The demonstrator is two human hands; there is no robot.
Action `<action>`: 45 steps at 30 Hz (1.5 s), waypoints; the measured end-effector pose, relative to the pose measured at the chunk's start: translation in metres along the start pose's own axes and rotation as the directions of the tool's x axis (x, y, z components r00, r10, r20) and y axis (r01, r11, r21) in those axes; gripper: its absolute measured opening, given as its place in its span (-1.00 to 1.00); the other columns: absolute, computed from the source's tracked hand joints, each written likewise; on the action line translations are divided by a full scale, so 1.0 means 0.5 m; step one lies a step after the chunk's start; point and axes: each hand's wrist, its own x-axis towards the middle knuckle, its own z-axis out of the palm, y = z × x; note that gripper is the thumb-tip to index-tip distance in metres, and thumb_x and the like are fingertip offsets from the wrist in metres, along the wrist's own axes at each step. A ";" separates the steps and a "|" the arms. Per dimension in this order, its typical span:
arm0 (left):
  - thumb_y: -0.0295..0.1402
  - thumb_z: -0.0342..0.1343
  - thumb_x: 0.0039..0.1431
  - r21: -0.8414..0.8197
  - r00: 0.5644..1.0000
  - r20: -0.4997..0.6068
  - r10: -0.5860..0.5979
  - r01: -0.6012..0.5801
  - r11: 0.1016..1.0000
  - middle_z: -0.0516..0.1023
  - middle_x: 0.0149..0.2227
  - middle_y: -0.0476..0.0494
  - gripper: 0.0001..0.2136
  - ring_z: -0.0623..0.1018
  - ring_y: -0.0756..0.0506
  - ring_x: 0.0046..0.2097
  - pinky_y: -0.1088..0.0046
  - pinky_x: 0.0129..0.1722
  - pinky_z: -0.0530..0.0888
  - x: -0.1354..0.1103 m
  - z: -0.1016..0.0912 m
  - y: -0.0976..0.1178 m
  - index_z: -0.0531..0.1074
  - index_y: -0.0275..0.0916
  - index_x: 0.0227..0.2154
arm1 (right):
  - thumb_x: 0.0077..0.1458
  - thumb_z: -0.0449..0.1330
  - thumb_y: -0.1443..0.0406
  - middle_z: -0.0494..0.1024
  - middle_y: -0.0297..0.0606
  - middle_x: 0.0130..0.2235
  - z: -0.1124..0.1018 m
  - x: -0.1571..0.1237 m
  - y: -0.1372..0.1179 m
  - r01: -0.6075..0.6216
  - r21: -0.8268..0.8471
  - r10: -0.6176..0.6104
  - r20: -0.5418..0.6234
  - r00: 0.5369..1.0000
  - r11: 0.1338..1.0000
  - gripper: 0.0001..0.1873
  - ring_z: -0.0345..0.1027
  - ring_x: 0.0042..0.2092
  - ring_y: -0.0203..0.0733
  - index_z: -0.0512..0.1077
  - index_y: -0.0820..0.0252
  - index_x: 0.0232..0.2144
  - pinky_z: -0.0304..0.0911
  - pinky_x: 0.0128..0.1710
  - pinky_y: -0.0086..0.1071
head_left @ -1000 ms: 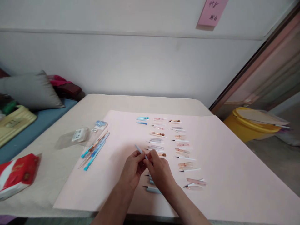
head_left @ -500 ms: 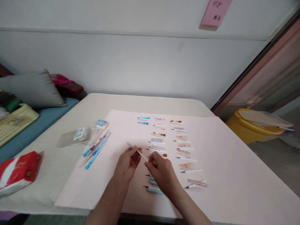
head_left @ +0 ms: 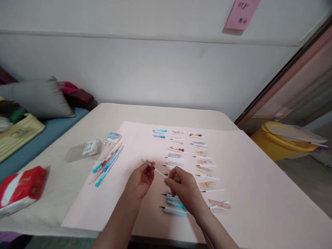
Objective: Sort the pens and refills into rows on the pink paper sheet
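Refill white; barrel pale blue; sheet pale pink; bucket yellow.

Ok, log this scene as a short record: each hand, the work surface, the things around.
Left hand: holds a slim pale-blue pen barrel
Right hand: pinches a thin white rod, its dark tip toward the left hand
Work surface: flat pale-pink sheet on a cream-covered table
Laid out: slim blue, pink and brown pen parts, in rough columns
Left side: bunch of long blue and brown pens; red-and-white soft packet
Right side: round yellow bucket, beyond the table
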 end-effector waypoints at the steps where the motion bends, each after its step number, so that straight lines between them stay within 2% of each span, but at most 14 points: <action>1: -0.53 0.16 0.03 -0.011 1.000 -0.001 -0.012 0.012 1.000 0.55 -0.41 -0.17 -0.92 0.52 0.05 -0.49 0.61 -0.54 0.50 0.001 0.000 0.001 0.41 -0.40 -0.38 | -0.10 0.16 0.31 0.24 -0.52 -0.77 0.000 -0.001 -0.001 0.005 0.004 -0.005 -0.005 1.000 1.000 -0.84 0.08 -0.69 -0.41 0.22 0.16 -0.60 0.02 -0.65 -0.53; 5: -0.54 0.14 0.04 -0.046 0.998 -0.006 -0.055 0.054 0.997 0.55 -0.42 -0.18 -0.92 0.51 0.04 -0.51 0.60 -0.55 0.49 0.004 -0.002 0.003 0.40 -0.43 -0.36 | -0.09 0.15 0.31 0.24 -0.53 -0.78 -0.002 -0.003 -0.004 0.009 0.029 -0.008 -0.041 0.999 1.000 -0.83 0.05 -0.71 -0.44 0.22 0.17 -0.60 -0.02 -0.66 -0.55; 12: -0.56 0.10 0.07 -0.123 0.990 0.046 -0.137 0.141 0.982 0.53 -0.45 -0.16 -0.89 0.52 0.02 -0.48 0.59 -0.56 0.48 0.008 -0.007 0.012 0.40 -0.46 -0.31 | -0.07 0.16 0.28 0.28 -0.49 -0.77 -0.012 0.002 -0.001 0.023 0.047 -0.021 -0.045 0.999 0.999 -0.83 0.02 -0.71 -0.45 0.24 0.19 -0.59 -0.05 -0.69 -0.57; 27: -0.56 0.08 0.08 -0.128 0.985 0.059 -0.161 0.167 0.978 0.50 -0.48 -0.14 -0.89 0.50 0.05 -0.49 0.62 -0.57 0.45 0.005 -0.005 0.016 0.39 -0.48 -0.30 | -0.06 0.16 0.30 0.29 -0.49 -0.77 -0.011 0.006 0.006 0.030 0.065 -0.027 -0.050 0.998 0.997 -0.82 0.02 -0.71 -0.46 0.23 0.18 -0.59 -0.04 -0.68 -0.57; 29: -0.56 0.08 0.08 -0.102 0.988 0.058 -0.145 0.150 0.983 0.51 -0.47 -0.15 -0.89 0.50 0.05 -0.49 0.62 -0.57 0.45 0.003 -0.004 0.015 0.39 -0.48 -0.30 | -0.05 0.16 0.30 0.30 -0.49 -0.77 -0.011 0.005 0.006 0.033 0.056 -0.030 -0.050 0.998 0.998 -0.83 0.02 -0.70 -0.46 0.24 0.19 -0.59 -0.04 -0.68 -0.57; 35: -0.54 0.13 0.03 0.075 0.999 0.042 0.005 -0.008 0.997 0.52 -0.40 -0.17 -0.92 0.51 0.02 -0.45 0.58 -0.52 0.47 -0.006 0.005 -0.003 0.41 -0.40 -0.36 | 0.02 0.13 0.27 0.34 -0.47 -0.72 -0.012 0.012 0.021 0.066 0.032 -0.064 -0.045 0.997 0.997 -0.85 0.04 -0.68 -0.45 0.27 0.18 -0.53 -0.01 -0.66 -0.57; 40: -0.50 0.15 0.02 0.141 0.998 0.062 -0.021 0.012 0.990 0.52 -0.35 -0.17 -0.91 0.52 -0.01 -0.36 0.53 -0.42 0.46 -0.009 0.004 -0.029 0.41 -0.35 -0.36 | 0.05 0.10 0.22 0.40 -0.41 -0.64 -0.009 0.033 0.050 0.081 -0.014 -0.081 0.008 0.997 0.997 -0.85 0.19 -0.63 -0.39 0.35 0.20 -0.41 0.11 -0.62 -0.53; 45: -0.44 0.20 -0.02 0.235 0.998 0.035 -0.056 0.047 0.971 0.47 -0.42 -0.05 -0.88 0.47 0.06 -0.42 0.55 -0.44 0.40 -0.019 0.009 -0.050 0.41 -0.29 -0.39 | 0.08 0.07 0.18 0.41 -0.38 -0.60 -0.004 0.042 0.065 0.125 -0.181 -0.132 -0.029 0.991 0.975 -0.78 0.26 -0.59 -0.37 0.36 0.19 -0.49 0.17 -0.55 -0.51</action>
